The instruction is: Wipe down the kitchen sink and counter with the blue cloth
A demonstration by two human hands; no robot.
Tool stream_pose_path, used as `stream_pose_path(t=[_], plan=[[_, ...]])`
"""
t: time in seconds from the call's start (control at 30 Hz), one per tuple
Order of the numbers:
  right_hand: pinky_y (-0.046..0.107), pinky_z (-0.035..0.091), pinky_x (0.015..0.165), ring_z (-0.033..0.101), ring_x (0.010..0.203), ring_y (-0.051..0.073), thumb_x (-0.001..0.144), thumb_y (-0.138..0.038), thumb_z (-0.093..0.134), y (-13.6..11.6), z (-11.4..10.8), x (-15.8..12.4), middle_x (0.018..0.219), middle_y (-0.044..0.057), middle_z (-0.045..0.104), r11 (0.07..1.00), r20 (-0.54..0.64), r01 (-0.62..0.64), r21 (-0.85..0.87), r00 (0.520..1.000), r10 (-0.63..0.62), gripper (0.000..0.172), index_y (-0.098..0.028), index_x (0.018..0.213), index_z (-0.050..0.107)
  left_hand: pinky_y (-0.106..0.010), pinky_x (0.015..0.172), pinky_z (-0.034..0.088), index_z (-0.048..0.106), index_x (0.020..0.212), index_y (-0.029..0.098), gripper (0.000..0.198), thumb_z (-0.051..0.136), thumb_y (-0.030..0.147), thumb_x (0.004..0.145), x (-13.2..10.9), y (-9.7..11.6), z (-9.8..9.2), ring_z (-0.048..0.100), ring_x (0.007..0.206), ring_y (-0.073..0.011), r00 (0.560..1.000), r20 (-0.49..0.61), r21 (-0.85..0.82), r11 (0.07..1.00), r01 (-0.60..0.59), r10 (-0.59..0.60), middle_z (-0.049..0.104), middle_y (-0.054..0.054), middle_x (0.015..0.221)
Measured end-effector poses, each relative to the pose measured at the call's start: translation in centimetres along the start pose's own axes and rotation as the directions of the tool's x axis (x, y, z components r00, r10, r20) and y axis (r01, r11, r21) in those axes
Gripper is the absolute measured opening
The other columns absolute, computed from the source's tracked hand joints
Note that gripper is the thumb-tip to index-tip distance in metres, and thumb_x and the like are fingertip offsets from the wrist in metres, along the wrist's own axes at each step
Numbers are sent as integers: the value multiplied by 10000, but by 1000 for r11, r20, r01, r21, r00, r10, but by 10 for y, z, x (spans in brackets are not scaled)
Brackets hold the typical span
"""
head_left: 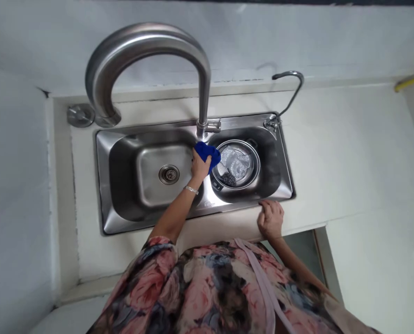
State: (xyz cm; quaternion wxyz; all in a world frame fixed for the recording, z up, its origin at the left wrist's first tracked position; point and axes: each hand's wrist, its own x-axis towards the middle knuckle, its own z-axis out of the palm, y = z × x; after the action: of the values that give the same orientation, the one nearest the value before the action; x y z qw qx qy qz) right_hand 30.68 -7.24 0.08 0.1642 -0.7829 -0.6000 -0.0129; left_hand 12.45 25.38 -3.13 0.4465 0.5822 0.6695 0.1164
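Observation:
My left hand (200, 166), with a bracelet at its wrist, is closed on a blue cloth (208, 154). The cloth lies against the divider of the double steel sink (210, 204), just below the base of the faucet (202, 97). My right hand (271, 219) rests on the counter at the sink's front edge, its fingers loosely bent and holding nothing. In the right basin sits a round steel pot (257, 164) with black handles. Inside it are a perforated strainer (224, 170), a clear crumpled plastic piece (237, 162) and a dark scrubber (229, 179).
The left basin has a round drain (169, 174). A thin curved tap (293, 90) rises from the sink's back right corner. A round metal fitting (80, 115) stands at the back left. Pale counter (346, 153) extends right, with a yellow pipe (411, 81) beyond.

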Motion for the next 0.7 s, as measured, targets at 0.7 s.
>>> stream_pose_path(t=[0.7], plan=[[464,351,1214,642,1154,254,917,-111,520,-3,6,1,1175,115,733,1000,-12,6,19,1000,-6,366,-184,1253,645,-442,1250,435,282,1635,109,788,605,470,1013,-88,-37,-2,509,1520,-340,992,88,160,984,75,-90,470,-264,1658]])
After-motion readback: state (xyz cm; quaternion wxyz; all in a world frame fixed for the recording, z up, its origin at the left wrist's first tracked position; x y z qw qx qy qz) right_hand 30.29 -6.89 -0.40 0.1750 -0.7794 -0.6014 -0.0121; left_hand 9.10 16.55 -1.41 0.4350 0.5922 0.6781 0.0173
